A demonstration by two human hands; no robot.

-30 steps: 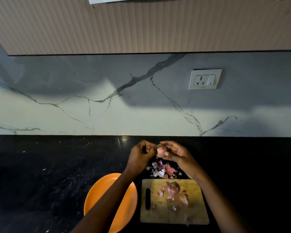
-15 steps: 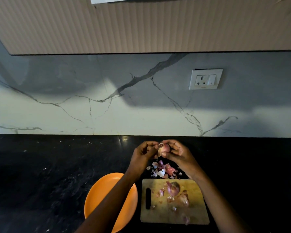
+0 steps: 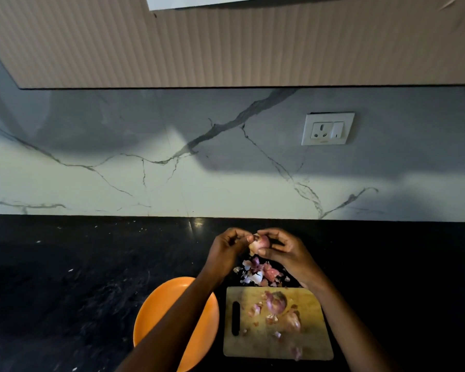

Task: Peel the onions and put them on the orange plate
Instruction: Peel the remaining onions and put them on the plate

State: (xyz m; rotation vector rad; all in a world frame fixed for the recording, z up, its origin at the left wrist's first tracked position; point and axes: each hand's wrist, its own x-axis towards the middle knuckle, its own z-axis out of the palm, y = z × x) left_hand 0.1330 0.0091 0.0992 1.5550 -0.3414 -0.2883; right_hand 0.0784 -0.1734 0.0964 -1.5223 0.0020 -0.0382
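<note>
Gripping one small onion [image 3: 259,243] between left hand [image 3: 227,252] and right hand [image 3: 286,252], peels [image 3: 258,273] beneath, orange plate [image 3: 160,310] nearby

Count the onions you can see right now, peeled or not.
3: one onion held between the left hand and right hand, two more on the cutting board. The arm may hide some on the orange plate.
</note>
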